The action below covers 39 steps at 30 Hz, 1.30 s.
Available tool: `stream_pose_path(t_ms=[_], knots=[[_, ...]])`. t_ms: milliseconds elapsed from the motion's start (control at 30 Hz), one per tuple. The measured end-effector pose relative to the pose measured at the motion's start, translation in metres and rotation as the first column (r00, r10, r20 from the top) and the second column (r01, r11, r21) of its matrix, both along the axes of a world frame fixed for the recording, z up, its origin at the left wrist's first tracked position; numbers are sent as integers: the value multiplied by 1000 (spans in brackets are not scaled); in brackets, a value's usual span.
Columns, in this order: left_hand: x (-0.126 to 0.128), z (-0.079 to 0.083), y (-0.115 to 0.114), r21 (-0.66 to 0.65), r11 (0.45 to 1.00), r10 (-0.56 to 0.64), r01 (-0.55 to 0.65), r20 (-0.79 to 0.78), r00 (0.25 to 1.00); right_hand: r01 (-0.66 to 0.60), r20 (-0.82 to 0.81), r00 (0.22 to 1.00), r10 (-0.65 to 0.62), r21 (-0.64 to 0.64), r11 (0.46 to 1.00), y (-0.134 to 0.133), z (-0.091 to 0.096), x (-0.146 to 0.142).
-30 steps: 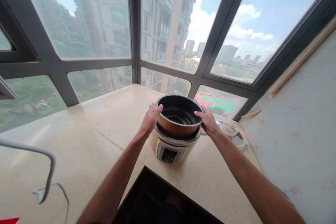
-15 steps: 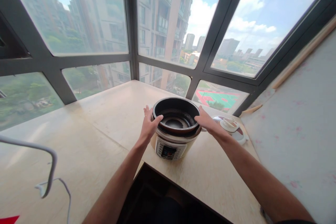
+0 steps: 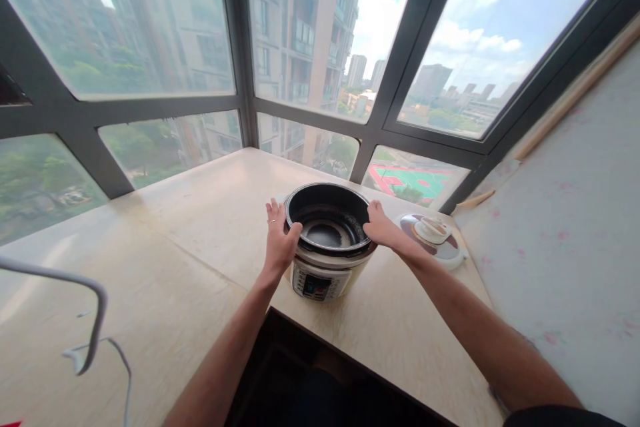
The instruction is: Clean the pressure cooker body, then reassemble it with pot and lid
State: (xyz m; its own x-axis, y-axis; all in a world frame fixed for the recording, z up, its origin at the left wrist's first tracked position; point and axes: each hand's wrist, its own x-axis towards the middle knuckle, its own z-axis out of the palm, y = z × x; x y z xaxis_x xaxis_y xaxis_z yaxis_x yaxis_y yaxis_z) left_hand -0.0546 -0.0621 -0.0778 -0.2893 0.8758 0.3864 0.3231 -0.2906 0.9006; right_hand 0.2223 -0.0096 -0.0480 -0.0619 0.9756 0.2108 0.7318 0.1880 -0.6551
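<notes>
A dark inner pot (image 3: 327,230) sits down inside a cream electric cooker (image 3: 320,277) with a control panel on its front, on the pale counter (image 3: 200,227). My left hand (image 3: 277,240) lies against the cooker's left side with fingers stretched and spread, and its thumb rests on the pot's rim. On the right side, my right hand (image 3: 381,227) holds the rim, thumb over the edge and fingers curled behind.
The cooker's lid (image 3: 433,237) lies on the counter just right of it. Large windows (image 3: 310,47) wrap round the counter's far edges and a pale wall (image 3: 565,213) stands on the right. A white cord (image 3: 95,340) hangs at the left. Below the counter's front edge is a dark gap (image 3: 300,380).
The inner pot, held raised and tilted above the cooker a second ago, has sunk down into it. Both hands have dropped with it, and my left fingers have spread.
</notes>
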Motion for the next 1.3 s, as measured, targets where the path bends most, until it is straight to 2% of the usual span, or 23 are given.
stream_pose_path(t_ms=[100, 233, 333, 433, 567, 667, 767, 900, 1000, 1300], knots=[[-1, -2, -1, 12, 1000, -11, 11, -33, 999, 39, 17, 999, -37, -146, 988, -4, 7, -4], [-3, -4, -5, 29, 999, -16, 18, -70, 997, 69, 111, 993, -47, -210, 975, -14, 24, -11], [-4, -4, -8, 29, 1000, -5, 8, -92, 996, 53, 128, 991, -31, -172, 984, -20, 33, -9], [-5, -5, -10, 41, 999, 10, -5, -120, 993, 29, 84, 996, -22, -78, 997, -25, 38, 1], [-7, -9, -10, 116, 993, 25, -5, -175, 984, 67, 75, 995, -64, -37, 997, -31, 39, 16], [-9, -11, -10, 162, 987, 34, 1, -212, 977, -5, 30, 1000, 8, -75, 997, -35, 33, 22], [-10, -10, -11, 172, 985, 40, 0, -227, 973, -71, -110, 992, 67, -31, 997, -38, 19, 25], [-10, -8, -12, 176, 984, 40, 2, -231, 972, 16, -308, 951, 28, 139, 990, -42, -5, 24], [-11, -8, -12, 171, 985, 47, -7, -227, 973, 53, -358, 933, 35, 234, 971, -45, -18, 20], [-11, -12, -11, 177, 983, 81, -44, -204, 976, 186, -543, 840, -12, 268, 945, -46, -31, 3]])
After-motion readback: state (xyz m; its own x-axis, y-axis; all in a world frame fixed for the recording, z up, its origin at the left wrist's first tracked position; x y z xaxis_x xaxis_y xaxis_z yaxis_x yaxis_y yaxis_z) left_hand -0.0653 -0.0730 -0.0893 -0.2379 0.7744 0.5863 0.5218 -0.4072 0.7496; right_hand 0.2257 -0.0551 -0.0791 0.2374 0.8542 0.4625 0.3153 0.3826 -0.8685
